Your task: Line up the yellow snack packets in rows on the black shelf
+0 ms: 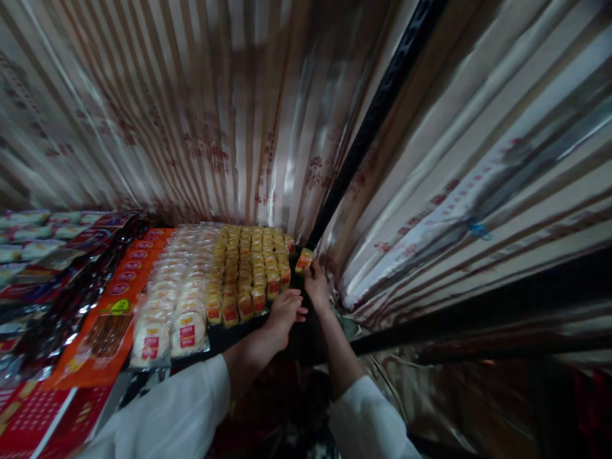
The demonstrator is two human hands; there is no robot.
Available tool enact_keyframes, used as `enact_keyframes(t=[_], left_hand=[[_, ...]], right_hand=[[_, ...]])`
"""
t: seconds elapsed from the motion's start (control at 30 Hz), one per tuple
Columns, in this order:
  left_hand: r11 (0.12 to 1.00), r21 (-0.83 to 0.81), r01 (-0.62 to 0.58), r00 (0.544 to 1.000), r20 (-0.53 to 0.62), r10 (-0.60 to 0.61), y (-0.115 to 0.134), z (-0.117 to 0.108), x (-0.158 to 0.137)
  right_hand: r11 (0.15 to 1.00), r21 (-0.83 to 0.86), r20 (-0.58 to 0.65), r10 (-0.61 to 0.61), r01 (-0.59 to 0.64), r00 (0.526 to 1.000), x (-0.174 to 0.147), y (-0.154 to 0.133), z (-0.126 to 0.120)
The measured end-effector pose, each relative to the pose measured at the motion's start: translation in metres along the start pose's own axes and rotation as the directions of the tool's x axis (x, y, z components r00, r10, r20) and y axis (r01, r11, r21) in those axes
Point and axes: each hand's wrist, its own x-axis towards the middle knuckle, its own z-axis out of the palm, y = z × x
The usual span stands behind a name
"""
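My right hand (316, 284) reaches to the far right end of the dark shelf (296, 335). Its fingers are closed on the edge of a small yellow snack packet (304, 260) with a red label. Just to the left, my left hand (287, 309) has its fingers loosely stretched out, with nothing seen in them. It is beside the front of several rows of yellow packets (251, 274) in clear wrappers. Left of those stand two rows of round white packaged cakes (188, 333) with red labels.
Orange snack bags (102, 325) lie in a row further left, beside dark shiny packs (43, 338) and a red box (57, 414). A striped plastic sheet (215, 127) hangs behind the shelf. A black metal post (363, 146) rises at the corner; a dark bar (459, 319) runs right.
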Motion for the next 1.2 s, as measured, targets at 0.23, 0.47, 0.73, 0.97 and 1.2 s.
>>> enact_keyframes(t=[0.23, 0.47, 0.73, 0.97, 1.2], left_hand=[[0.997, 0.076, -0.026, 1.000, -0.009, 0.027, 0.012, 0.007, 0.023], [0.988, 0.155, 0.006, 0.999, 0.047, -0.014, 0.007, 0.001, 0.013], [0.987, 0.155, 0.035, 0.993, 0.109, -0.053, -0.006, -0.007, 0.005], [0.990, 0.121, 0.078, 0.988, 0.121, -0.092, -0.014, -0.014, -0.002], [0.978, 0.174, 0.116, 0.981, 0.133, -0.140, -0.029, -0.021, -0.006]], right_hand=[[0.987, -0.158, 0.043, 0.001, 0.005, 0.999, 0.042, 0.009, 0.029], [0.945, -0.321, 0.055, -0.043, 0.058, 0.998, 0.051, 0.011, 0.045], [0.938, -0.338, 0.060, -0.060, 0.077, 0.996, 0.053, 0.009, 0.053], [0.939, -0.332, 0.084, -0.067, 0.092, 0.994, 0.058, 0.006, 0.057], [0.975, -0.222, 0.108, -0.007, 0.031, 0.994, 0.059, 0.007, 0.055]])
